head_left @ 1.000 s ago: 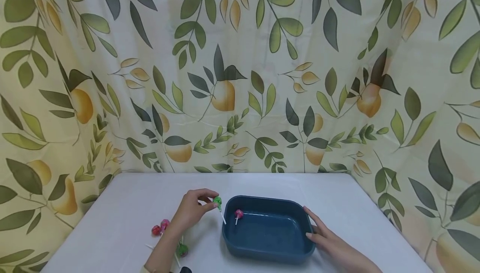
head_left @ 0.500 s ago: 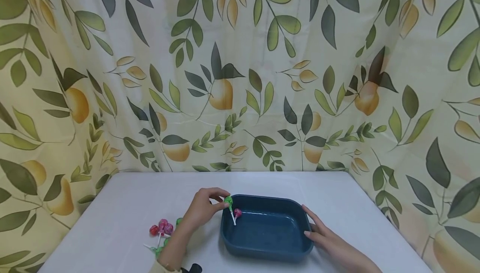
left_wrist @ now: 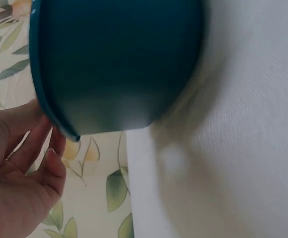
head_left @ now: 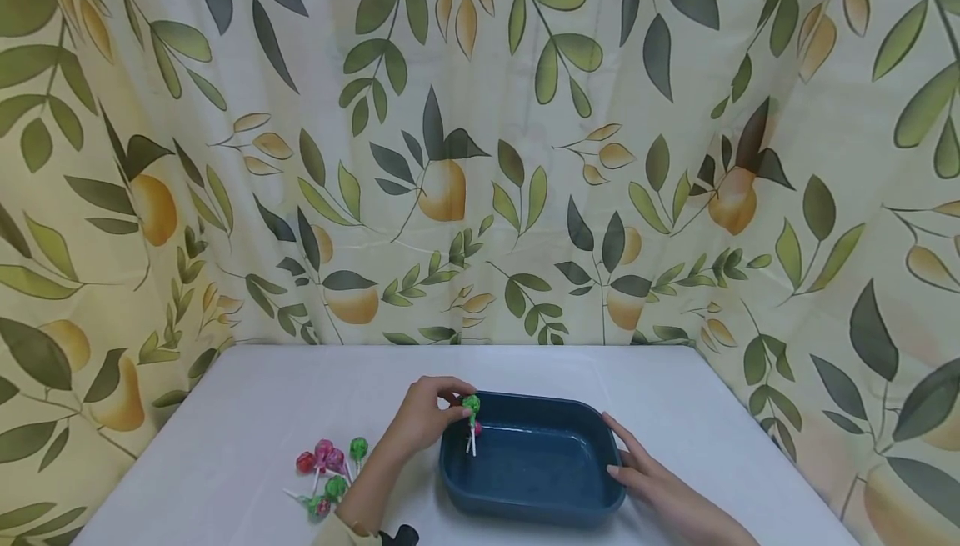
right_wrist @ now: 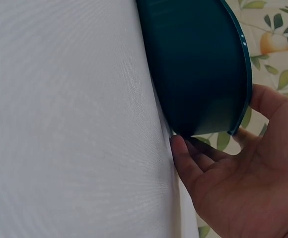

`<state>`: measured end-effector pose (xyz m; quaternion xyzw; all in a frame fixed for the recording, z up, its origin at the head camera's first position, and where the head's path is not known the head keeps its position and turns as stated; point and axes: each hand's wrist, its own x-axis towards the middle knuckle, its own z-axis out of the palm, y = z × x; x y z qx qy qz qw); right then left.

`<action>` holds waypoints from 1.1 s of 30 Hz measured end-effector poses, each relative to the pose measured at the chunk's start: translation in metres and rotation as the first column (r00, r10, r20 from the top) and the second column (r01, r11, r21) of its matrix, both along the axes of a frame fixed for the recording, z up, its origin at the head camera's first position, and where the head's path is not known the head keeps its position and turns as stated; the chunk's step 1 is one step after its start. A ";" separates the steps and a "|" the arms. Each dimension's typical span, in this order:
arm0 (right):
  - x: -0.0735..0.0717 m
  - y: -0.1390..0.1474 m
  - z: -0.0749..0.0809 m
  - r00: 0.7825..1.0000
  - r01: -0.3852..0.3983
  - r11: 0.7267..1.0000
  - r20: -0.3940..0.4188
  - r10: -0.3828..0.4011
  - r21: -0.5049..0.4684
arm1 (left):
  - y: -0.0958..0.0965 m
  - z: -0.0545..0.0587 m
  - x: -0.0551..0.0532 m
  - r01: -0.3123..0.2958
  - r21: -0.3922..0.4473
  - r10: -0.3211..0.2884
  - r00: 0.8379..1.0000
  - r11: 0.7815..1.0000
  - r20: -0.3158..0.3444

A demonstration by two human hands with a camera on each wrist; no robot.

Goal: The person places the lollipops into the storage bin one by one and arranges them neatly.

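Observation:
In the head view my left hand [head_left: 429, 414] pinches a green lollipop [head_left: 471, 403] by its candy between thumb and fingers, above the left end of a dark blue rectangular dish [head_left: 547, 509]. Its white stick points down into the dish. A pink lollipop [head_left: 477, 429] lies inside, partly hidden behind the green one. My right hand [head_left: 647, 471] grips the dish's right end, thumb at the rim and other fingers against the outside wall. The left wrist view has the left hand [left_wrist: 27, 168] beside the dish's rim; the lollipop is hidden there. The right hand [right_wrist: 238, 168] also shows in the right wrist view.
Several lollipops lie loose left of the left forearm, among them a red one [head_left: 305, 463], a pink one [head_left: 323, 450] and a green one [head_left: 358, 448]. A white cloth [head_left: 247, 413] covers the table. Behind it hangs a leaf-and-fruit patterned curtain [head_left: 480, 154].
My left hand has carried the green lollipop rightward, from outside the dish's left rim to above its inside. More of the loose lollipops now show. The right hand stays on the dish.

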<state>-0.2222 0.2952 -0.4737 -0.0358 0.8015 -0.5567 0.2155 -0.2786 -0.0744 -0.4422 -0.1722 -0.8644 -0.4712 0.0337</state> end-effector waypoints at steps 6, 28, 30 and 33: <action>0.000 0.001 0.000 1.000 0.005 1.000 -0.001 -0.005 -0.006 | 0.011 -0.004 -0.007 0.022 -0.043 -0.024 0.999 0.999 -0.037; -0.002 -0.003 -0.003 0.999 0.044 0.998 0.022 -0.045 0.054 | 0.022 -0.029 -0.015 -0.045 -0.070 0.039 0.996 0.997 -0.086; -0.003 -0.003 -0.003 0.999 0.045 0.997 0.019 -0.046 0.060 | 0.023 -0.029 -0.015 -0.058 -0.091 0.051 0.995 0.994 -0.082; -0.003 -0.001 -0.004 0.999 0.039 0.997 0.019 -0.040 0.070 | 0.026 -0.031 -0.014 -0.065 -0.093 0.059 0.996 0.994 -0.065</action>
